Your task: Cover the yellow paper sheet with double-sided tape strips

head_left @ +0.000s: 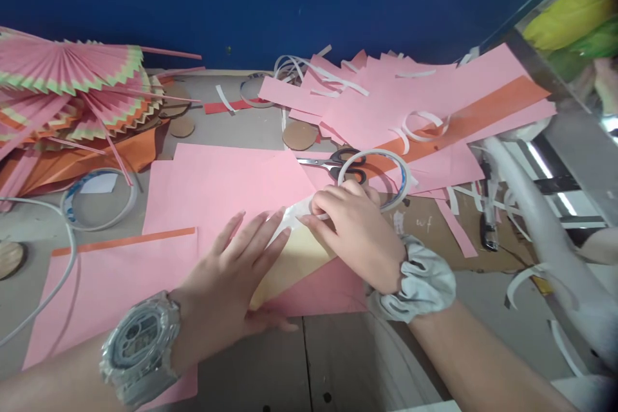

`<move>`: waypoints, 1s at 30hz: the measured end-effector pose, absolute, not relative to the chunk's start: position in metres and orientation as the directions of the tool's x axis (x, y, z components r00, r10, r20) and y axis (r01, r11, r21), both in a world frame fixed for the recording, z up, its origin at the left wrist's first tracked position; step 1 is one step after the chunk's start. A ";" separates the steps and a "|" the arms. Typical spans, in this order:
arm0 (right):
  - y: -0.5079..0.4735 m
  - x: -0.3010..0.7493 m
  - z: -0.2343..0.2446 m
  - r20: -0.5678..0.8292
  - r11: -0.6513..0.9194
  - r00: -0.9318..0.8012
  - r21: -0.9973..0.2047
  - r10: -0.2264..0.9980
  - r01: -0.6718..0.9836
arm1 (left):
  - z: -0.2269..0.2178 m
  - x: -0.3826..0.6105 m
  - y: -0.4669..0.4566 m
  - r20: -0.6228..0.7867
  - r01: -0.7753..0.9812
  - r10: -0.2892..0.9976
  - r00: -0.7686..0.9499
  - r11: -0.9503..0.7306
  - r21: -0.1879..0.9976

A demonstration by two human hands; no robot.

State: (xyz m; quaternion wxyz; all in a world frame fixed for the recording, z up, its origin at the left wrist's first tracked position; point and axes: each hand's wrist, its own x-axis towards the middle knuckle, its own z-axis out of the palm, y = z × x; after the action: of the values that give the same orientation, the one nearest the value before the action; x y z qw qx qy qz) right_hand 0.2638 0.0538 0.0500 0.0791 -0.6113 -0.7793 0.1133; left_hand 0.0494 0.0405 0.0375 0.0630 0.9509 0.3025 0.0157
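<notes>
— Closest to the lens, what have you got?

— Grey plastic wristwatch (138, 344) on my left hand (232, 270). That hand lies flat, fingers straight and spread, gripping nothing. It presses the large pink paper sheet (217, 187) near the middle of the bench's (241, 125) near edge.

— And the tape?

— Translucent white strip of tape (295, 212), just past those fingertips, over a cream paper wedge (294, 257). My right hand (357, 232), with a grey fabric scrunchie (420, 286) on its wrist, has curled fingers. Thumb and forefinger look pinched on the strip. The white ring-shaped tape roll (381, 170) sits right behind its knuckles.

— Risks?

— I'd judge the strip could fold onto itself or land crooked if the pinch twists. The sheet could crease if my flat palm slides. Dark-handled scissors (333, 164) lie just beside the roll, and a backward sweep could knock them into the pink offcuts (386, 103) toward the far edge.
</notes>
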 end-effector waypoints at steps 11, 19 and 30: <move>0.055 0.264 0.048 0.010 0.227 -0.233 -0.274 0.972 0.934 | 0.039 0.039 0.032 0.011 0.574 0.580 0.815 -0.809 0.126; 0.055 0.264 0.048 0.011 0.220 -0.228 -0.303 0.974 0.927 | 0.044 0.010 0.013 -0.015 0.656 0.662 0.749 -0.739 0.154; 0.054 0.263 0.050 -0.006 0.212 -0.224 -0.304 0.975 0.929 | 0.054 -0.025 -0.016 -0.020 0.746 0.751 0.660 -0.652 0.132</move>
State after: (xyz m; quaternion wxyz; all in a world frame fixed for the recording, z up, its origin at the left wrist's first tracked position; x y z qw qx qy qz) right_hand 0.2627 0.0541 0.0500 0.0934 -0.6159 -0.7727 0.1220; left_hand -0.0252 -0.0157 0.0545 0.0644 0.9088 0.4118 0.0182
